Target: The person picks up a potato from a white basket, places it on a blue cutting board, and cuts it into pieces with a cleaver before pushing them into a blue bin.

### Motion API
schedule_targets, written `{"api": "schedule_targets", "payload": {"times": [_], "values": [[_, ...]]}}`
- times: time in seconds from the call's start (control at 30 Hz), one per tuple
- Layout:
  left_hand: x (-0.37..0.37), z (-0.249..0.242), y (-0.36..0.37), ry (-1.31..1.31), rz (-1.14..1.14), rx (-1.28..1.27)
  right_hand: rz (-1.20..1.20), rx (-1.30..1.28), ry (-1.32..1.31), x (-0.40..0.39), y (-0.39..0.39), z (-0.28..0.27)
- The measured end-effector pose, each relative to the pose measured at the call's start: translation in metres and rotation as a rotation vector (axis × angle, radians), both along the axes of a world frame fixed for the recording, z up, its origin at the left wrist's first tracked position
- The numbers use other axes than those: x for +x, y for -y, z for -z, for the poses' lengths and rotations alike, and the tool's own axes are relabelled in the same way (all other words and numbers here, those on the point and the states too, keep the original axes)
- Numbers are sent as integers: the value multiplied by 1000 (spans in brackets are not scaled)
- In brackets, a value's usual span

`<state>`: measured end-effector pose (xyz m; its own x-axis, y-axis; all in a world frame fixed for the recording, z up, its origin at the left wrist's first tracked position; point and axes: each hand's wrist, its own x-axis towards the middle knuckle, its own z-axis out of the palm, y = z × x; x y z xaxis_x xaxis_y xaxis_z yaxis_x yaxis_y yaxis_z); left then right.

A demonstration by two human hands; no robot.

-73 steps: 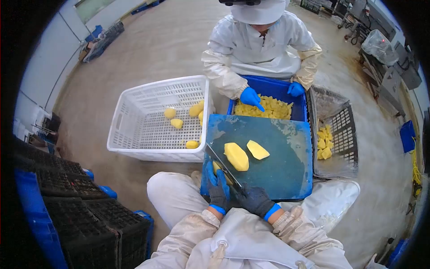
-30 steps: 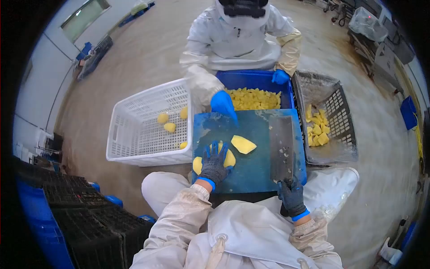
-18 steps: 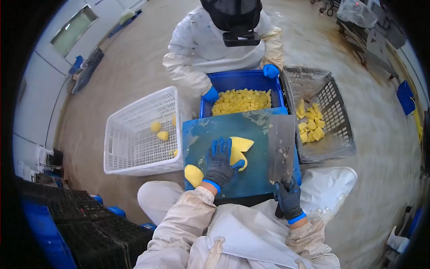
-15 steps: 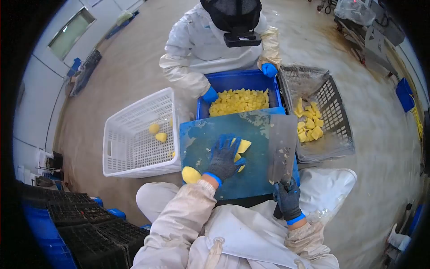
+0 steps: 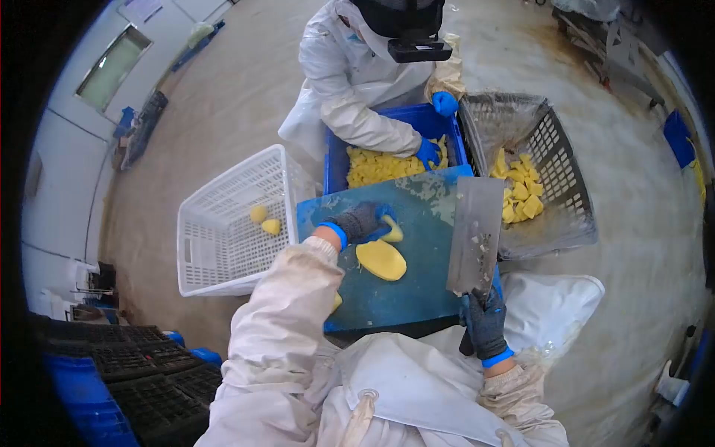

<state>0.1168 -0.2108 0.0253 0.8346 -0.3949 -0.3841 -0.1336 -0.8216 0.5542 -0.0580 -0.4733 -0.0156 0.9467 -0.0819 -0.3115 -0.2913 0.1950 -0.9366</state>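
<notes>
My left hand (image 5: 359, 222), in a dark knit glove, is closed on a yellow potato piece (image 5: 392, 230) over the blue-green cutting board (image 5: 424, 238). Just below it a larger potato piece (image 5: 381, 260) lies with its pale flat face up. Another bit of potato (image 5: 337, 301) shows at the board's near left edge, partly behind my sleeve. My right hand (image 5: 484, 322), also gloved, grips the handle of a broad cleaver (image 5: 475, 235). The blade rests along the right side of the board, its tip pointing away from me.
Left of the board stands a white basket (image 5: 223, 231) with potatoes inside. Beyond the board, a co-worker's blue-gloved hand (image 5: 429, 153) reaches into a blue crate (image 5: 337, 160) of potato chunks. A lined black crate (image 5: 570, 179) at right holds cut pieces (image 5: 530, 205).
My left hand has lifted off the flat board, moved up slightly and closed on a potato piece. The larger piece now lies mid-board. The co-worker's hand has shifted right within the crate.
</notes>
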Motion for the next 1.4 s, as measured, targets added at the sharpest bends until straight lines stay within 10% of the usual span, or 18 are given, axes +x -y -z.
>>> {"api": "schedule_targets", "payload": {"times": [0.1,0.17,0.5,1.1,1.4], "values": [[-17,-31,5,-458,28,61,-6,-28,26,1,-5,-1],[-30,5,-8,63,384,141,12,-10,64,2,-6,-8],[-67,51,-24,415,197,20,-71,-148,46,-1,-3,11],[-60,47,-8,380,709,384,-158,-293,55,1,-1,15],[-73,34,-12,447,578,244,-334,-602,180,2,-2,-14]]}}
